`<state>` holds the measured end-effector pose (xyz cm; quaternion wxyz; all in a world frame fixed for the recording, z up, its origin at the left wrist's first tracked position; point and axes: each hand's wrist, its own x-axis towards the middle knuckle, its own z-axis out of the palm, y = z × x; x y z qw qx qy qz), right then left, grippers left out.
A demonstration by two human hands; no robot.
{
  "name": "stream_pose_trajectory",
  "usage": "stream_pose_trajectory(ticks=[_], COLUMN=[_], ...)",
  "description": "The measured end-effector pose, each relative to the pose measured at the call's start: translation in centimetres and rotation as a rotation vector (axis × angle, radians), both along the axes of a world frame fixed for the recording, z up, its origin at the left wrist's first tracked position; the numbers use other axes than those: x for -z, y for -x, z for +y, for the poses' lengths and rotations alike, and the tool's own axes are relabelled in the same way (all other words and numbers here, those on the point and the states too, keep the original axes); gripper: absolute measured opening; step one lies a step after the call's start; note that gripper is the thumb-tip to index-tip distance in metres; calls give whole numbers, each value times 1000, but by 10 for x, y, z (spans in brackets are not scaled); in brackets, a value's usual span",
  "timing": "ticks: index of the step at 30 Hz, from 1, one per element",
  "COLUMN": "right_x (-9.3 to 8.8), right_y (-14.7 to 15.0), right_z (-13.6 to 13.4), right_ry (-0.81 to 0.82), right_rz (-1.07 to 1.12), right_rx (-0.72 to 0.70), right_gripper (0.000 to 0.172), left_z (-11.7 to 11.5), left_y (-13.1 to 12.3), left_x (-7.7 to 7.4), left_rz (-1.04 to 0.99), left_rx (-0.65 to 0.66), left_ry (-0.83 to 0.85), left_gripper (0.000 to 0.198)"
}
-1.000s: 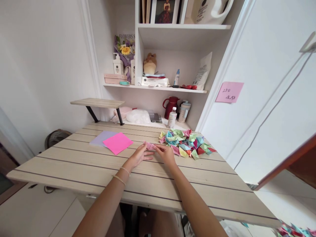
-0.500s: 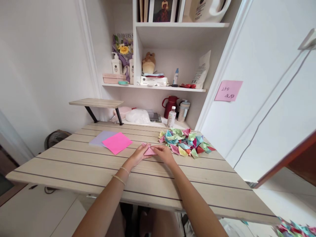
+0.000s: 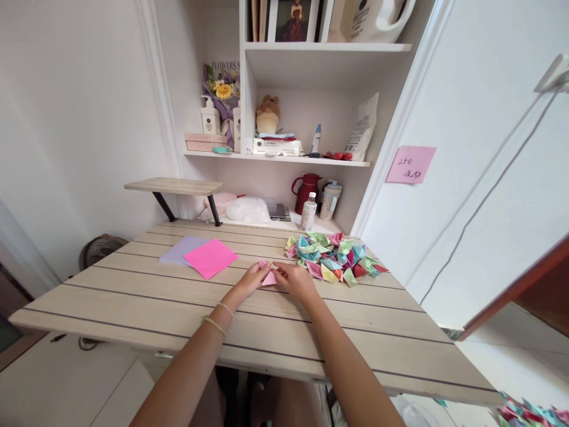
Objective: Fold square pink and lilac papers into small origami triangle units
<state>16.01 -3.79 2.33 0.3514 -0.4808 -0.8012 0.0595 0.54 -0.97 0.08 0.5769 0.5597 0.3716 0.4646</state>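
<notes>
A small folded piece of pink paper [image 3: 269,279] is between my hands over the middle of the desk. My left hand [image 3: 251,281] pinches its left side, fingers closed. From the right, my right hand [image 3: 294,279] grips the other side between thumb and fingers. Parts of the folds are hidden behind the fingers. To the left lie a bright pink square sheet [image 3: 211,258] and a lilac stack of paper [image 3: 175,250], partly overlapped by it. Close to my right hand is a heap of folded paper boats [image 3: 333,255] in many colours.
The slatted wooden desk [image 3: 146,296] carries a small raised shelf [image 3: 173,185] at the back left. Behind the boats stand a clear bottle [image 3: 308,212], a red jug [image 3: 306,191] and a patterned tumbler [image 3: 329,200]. More folded paper [image 3: 531,412] shows at the lower right.
The pink paper has turned slightly in my hands and more of its lower part shows. Both hands have shifted a little; the fingers remain on the paper.
</notes>
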Motion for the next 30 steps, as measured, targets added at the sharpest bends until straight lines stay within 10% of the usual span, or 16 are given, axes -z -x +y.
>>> stream_pose_trajectory(ticks=[15, 30], right_x=[7, 7], right_y=[9, 1], right_z=[1, 7], right_ry=[-123, 83], right_rz=[-125, 181], right_rx=[98, 43], right_gripper=[27, 17], left_z=[-3, -12], left_y=[1, 1], left_x=[1, -4], left_rz=[247, 156], left_rx=[-170, 75], left_ry=[-225, -205], left_gripper=[35, 61])
